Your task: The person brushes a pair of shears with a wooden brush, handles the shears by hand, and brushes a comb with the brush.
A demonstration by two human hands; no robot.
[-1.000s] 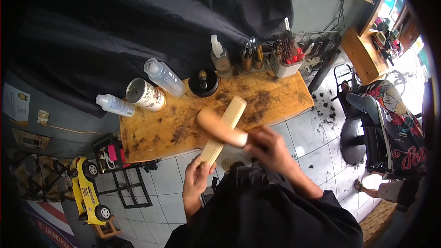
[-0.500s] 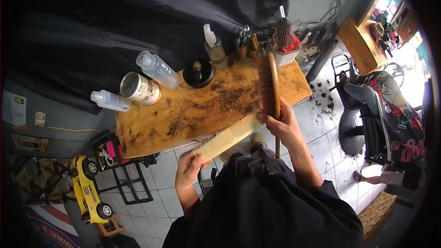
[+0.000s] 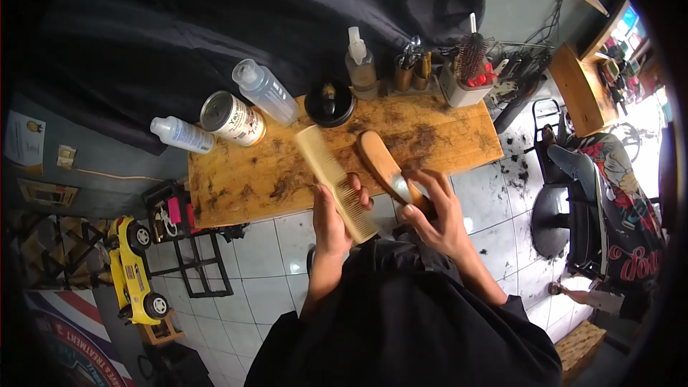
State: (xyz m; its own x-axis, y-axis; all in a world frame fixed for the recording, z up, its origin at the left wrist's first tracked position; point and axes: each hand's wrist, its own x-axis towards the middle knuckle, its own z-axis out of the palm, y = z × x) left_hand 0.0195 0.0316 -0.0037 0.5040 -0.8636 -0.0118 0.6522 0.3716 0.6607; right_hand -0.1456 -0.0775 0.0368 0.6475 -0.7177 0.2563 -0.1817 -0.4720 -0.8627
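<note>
Swung tip-first toward upper left, the comb (image 3: 333,178) sits mid-frame, left hand (image 3: 331,228) gripping it, fingers partly hidden; right hand (image 3: 438,216) clasps the brush (image 3: 383,163), bristles unseen; leftward, hair-flecked tabletop (image 3: 244,183) gives room to its near edge.

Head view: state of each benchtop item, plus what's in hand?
Comb: held, left grip
Wooden brush: held, right grip
Benchtop: strewn with dark hair
White bottle: upright, capped
Can: upright, lid unclear
Clear bottle: upright, capped
Spray bottle: upright
Black bowl: uncovered
White container: holding a round brush
</note>
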